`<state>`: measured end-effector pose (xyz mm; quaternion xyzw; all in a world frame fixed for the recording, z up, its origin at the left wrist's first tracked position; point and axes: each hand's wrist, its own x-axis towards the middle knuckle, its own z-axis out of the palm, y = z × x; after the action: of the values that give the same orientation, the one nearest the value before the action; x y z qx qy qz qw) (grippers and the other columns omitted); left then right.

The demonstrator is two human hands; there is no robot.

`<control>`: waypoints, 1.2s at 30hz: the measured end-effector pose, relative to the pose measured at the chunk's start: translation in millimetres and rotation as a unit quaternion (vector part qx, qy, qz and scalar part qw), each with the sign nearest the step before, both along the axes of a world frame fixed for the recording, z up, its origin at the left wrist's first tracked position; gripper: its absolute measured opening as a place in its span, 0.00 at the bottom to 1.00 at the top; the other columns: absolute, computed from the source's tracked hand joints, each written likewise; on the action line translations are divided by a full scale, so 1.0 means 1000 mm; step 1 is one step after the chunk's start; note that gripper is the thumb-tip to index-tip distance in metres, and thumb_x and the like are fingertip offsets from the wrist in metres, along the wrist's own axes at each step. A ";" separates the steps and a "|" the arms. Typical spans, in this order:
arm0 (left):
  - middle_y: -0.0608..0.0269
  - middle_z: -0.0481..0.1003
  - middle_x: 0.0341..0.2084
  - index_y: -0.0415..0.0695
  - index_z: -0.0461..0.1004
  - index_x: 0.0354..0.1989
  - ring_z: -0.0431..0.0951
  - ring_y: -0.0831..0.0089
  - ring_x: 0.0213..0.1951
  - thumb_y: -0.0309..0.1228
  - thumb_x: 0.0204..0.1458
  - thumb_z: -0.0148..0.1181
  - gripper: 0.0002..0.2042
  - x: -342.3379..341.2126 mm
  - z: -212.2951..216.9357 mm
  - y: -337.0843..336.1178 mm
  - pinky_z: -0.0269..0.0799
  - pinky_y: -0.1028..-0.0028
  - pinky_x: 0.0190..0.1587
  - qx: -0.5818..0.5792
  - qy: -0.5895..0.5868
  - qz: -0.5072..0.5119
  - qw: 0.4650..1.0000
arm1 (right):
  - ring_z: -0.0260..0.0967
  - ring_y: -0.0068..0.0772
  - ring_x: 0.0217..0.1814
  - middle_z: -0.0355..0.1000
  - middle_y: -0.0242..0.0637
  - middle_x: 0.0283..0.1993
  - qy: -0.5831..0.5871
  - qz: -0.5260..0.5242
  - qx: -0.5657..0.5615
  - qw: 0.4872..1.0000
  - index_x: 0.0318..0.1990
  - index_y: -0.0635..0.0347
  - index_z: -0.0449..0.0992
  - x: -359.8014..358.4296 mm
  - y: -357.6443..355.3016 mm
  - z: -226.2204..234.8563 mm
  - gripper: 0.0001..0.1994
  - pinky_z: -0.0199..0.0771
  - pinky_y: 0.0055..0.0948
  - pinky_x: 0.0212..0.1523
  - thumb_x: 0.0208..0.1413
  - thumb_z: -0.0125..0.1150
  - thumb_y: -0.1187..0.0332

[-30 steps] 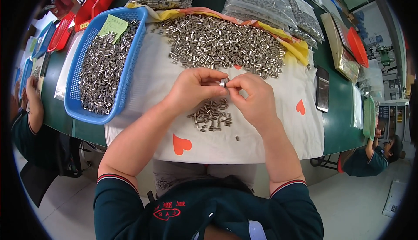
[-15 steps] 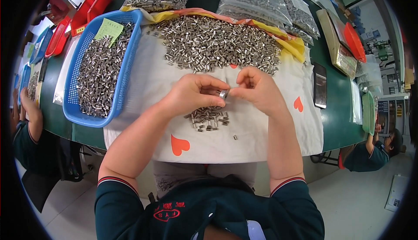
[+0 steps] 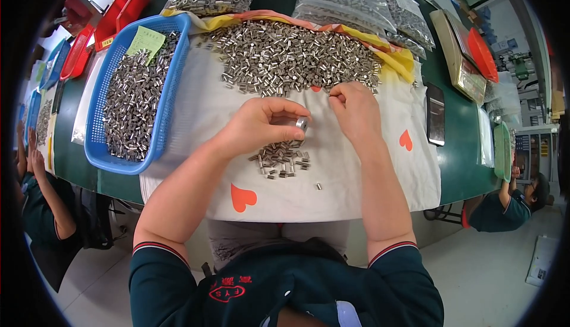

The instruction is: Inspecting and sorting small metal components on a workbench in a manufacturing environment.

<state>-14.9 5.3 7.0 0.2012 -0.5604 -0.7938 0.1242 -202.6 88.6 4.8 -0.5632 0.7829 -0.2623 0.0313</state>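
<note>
Left hand (image 3: 258,128) pinches a small round silver metal piece (image 3: 301,123) between thumb and fingertips above the white cloth with red hearts (image 3: 380,178). Right hand (image 3: 355,110), at three o'clock from it, curls its fingers at the near edge of the big heap of short silver metal sleeves (image 3: 291,54). At six o'clock lies a small pile of sleeves (image 3: 280,159); at nine o'clock, a blue plastic basket (image 3: 172,78).

Factory sorting bench: metal sleeve heap (image 3: 291,57), blue basket (image 3: 172,78), co-workers.
</note>
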 end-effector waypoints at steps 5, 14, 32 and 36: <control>0.67 0.74 0.33 0.40 0.73 0.38 0.70 0.85 0.33 0.22 0.39 0.63 0.14 0.001 0.006 0.007 0.67 0.83 0.37 -0.206 -0.061 -0.122 0.969 | 0.65 0.39 0.31 0.67 0.39 0.25 0.008 0.027 0.008 1.000 0.23 0.61 0.72 0.006 0.000 0.004 0.02 0.65 0.33 0.34 0.41 0.56 0.73; 0.66 0.73 0.32 0.38 0.71 0.41 0.72 0.81 0.34 0.22 0.42 0.61 0.15 0.006 -0.005 0.001 0.69 0.81 0.38 -0.006 0.034 -0.038 0.999 | 0.64 0.20 0.26 0.70 0.31 0.26 -0.347 0.136 -0.001 0.928 0.28 0.63 0.73 0.021 0.014 0.031 0.04 0.65 0.19 0.30 0.41 0.58 0.75; 0.65 0.73 0.28 0.34 0.69 0.42 0.72 0.82 0.31 0.20 0.43 0.59 0.15 0.001 -0.008 -0.001 0.69 0.83 0.33 0.006 0.006 0.062 0.998 | 0.66 0.35 0.26 0.67 0.37 0.23 -0.122 0.162 -0.116 0.972 0.24 0.62 0.70 0.047 0.016 0.025 0.04 0.66 0.29 0.25 0.38 0.57 0.76; 0.63 0.74 0.30 0.34 0.70 0.42 0.73 0.80 0.33 0.21 0.43 0.59 0.15 0.002 -0.009 -0.005 0.70 0.83 0.34 0.017 0.020 0.016 1.000 | 0.66 0.27 0.24 0.68 0.34 0.23 -0.266 0.167 -0.027 0.949 0.26 0.63 0.71 0.034 0.017 0.032 0.05 0.66 0.25 0.26 0.39 0.59 0.75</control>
<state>-13.2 0.5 -2.2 0.1964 -0.5410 -0.8048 0.1447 -168.5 105.5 36.9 -0.5966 0.6335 -0.4144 0.2665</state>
